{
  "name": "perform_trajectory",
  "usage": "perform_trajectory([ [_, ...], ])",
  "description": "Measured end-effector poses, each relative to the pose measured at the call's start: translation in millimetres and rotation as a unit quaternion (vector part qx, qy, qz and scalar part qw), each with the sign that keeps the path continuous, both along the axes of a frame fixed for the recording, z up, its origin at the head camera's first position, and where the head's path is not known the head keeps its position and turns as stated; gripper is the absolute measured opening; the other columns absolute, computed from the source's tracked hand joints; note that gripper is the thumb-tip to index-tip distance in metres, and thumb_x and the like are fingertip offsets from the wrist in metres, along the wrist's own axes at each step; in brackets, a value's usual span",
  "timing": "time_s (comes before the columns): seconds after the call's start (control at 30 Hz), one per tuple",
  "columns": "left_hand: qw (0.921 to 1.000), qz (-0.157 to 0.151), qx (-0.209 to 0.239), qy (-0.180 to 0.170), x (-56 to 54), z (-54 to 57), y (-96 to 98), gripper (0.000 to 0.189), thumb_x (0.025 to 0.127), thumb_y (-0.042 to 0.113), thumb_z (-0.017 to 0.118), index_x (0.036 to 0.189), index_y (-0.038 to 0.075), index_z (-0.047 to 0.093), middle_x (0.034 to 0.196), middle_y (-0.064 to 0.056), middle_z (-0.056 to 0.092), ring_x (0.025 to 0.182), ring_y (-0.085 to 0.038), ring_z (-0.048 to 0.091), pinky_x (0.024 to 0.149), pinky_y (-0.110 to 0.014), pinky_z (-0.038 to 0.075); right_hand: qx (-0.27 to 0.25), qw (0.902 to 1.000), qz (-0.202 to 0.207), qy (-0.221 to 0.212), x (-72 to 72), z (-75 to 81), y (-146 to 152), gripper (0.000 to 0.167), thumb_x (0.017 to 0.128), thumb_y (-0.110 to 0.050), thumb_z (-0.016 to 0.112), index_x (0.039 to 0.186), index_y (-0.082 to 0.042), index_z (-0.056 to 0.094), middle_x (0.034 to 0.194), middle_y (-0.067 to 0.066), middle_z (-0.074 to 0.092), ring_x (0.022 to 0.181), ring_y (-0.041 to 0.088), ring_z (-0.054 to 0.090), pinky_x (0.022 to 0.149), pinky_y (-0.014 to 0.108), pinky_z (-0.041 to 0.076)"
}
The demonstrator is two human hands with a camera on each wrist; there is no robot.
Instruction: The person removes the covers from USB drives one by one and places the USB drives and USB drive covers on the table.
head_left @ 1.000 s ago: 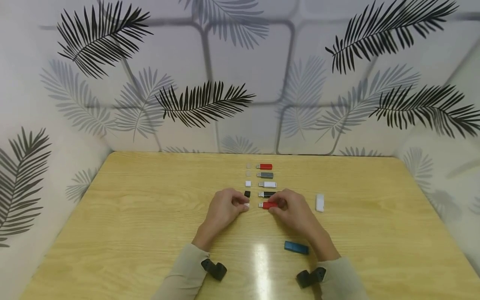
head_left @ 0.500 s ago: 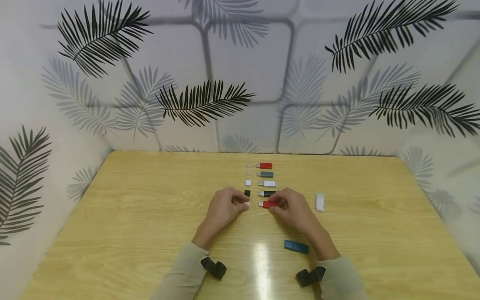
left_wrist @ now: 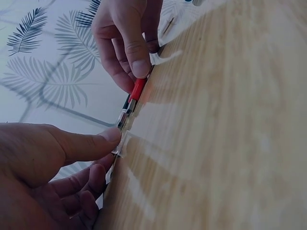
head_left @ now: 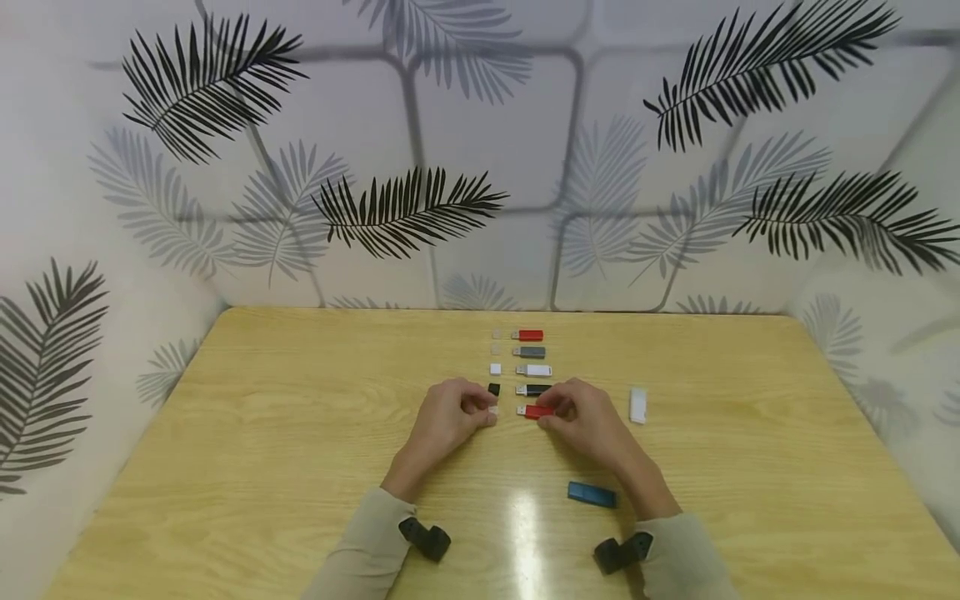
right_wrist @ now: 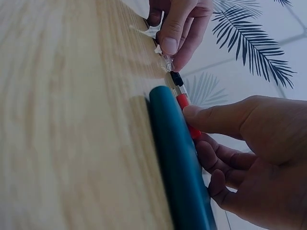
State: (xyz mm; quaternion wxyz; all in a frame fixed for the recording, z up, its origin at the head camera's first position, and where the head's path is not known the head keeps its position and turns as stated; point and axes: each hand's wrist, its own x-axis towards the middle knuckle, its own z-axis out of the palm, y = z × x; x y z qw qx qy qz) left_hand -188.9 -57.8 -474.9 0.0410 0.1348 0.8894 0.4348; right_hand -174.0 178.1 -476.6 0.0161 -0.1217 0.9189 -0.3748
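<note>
Head view: we see the left hand (head_left: pixel 450 408) around mid-frame, thumb and fingers nearly together, pinching a clear cap (head_left: pixel 492 410) on the surface (head_left: pixel 262 467). To its right, the right hand (head_left: pixel 583 414) pinches the near red USB stick (head_left: pixel 534 412), fingers closed down to its body. Plug faces left at the cap; we see a gap between the two. Going up the frame from the cap: black cap (head_left: pixel 493 389), white cap (head_left: pixel 496 369), two faint clear caps (head_left: pixel 496 335). Matching column just right of those: black stick (head_left: pixel 532 390), white stick (head_left: pixel 536 371), grey stick (head_left: pixel 531 352), far red stick (head_left: pixel 529 336). Loose white stick (head_left: pixel 637 406) right of the right hand, blue stick (head_left: pixel 592 494) lower right of centre.

Left wrist view: we get the left hand at lower left, thumb on the cap; the right hand at top has its thumb on the red body.

Right wrist view: we get the right hand at right, thumb on the red body, blue stick large at bottom centre. Left hand at top, cap at its fingers.
</note>
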Motion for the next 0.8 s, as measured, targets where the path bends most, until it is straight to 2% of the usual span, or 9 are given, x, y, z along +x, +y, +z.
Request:
perform_trajectory([
  [0.13, 0.9999, -0.005, 0.01, 0.001, 1.8, 1.3, -2.0, 0.014, 0.089, 0.009, 0.082, 0.102, 0.009, 0.08, 0.09, 0.0, 0.067, 0.073, -0.012, 0.058, 0.065, -0.029, 0.051, -0.015, 0.9999, 0.005, 0.004, 1.9, -1.4, 2, 0.016, 0.09, -0.009, 0.08, 0.105, -0.008, 0.076, 0.1, 0.002, 0.069, 0.087, 0.016, 0.062, 0.078, 0.035, 0.053],
  [0.33, 0.9993, -0.016, 0.002, 0.032, 4.4, 6.3, -3.6, 0.014, 0.089, 0.009, 0.081, 0.104, 0.008, 0.079, 0.095, -0.003, 0.068, 0.076, -0.013, 0.06, 0.067, -0.03, 0.052, -0.029, 0.9993, 0.003, 0.025, 5.6, -1.9, 8, 0.016, 0.091, -0.009, 0.078, 0.107, -0.008, 0.075, 0.099, 0.002, 0.069, 0.087, 0.016, 0.062, 0.079, 0.036, 0.053],
  [0.43, 0.999, -0.02, 0.013, 0.037, 5.4, 7.7, -4.7, 0.014, 0.09, 0.008, 0.08, 0.104, 0.007, 0.079, 0.097, -0.004, 0.07, 0.079, -0.015, 0.063, 0.069, -0.031, 0.053, -0.033, 0.9985, -0.003, 0.042, 9.5, -0.2, 11, 0.015, 0.092, -0.007, 0.077, 0.107, -0.007, 0.075, 0.098, 0.002, 0.069, 0.088, 0.016, 0.063, 0.078, 0.036, 0.054],
  [0.67, 0.9981, -0.043, 0.037, 0.025, 6.3, 7.4, -6.1, 0.015, 0.09, 0.006, 0.079, 0.105, 0.006, 0.078, 0.104, -0.006, 0.072, 0.086, -0.017, 0.067, 0.076, -0.031, 0.055, -0.031, 0.9963, -0.018, 0.078, 16.8, 7.8, 22, 0.017, 0.092, -0.006, 0.077, 0.109, -0.005, 0.074, 0.096, 0.003, 0.07, 0.087, 0.019, 0.066, 0.075, 0.035, 0.058],
  [0.8, 0.9966, -0.058, 0.057, 0.013, 8.2, 8.6, -5.3, 0.017, 0.091, 0.005, 0.078, 0.108, 0.004, 0.077, 0.108, -0.006, 0.073, 0.089, -0.018, 0.068, 0.078, -0.031, 0.056, -0.021, 0.9968, -0.036, 0.069, 17.6, 12.5, 29, 0.019, 0.094, -0.008, 0.075, 0.112, -0.004, 0.073, 0.099, 0.005, 0.07, 0.09, 0.021, 0.065, 0.077, 0.037, 0.058],
])
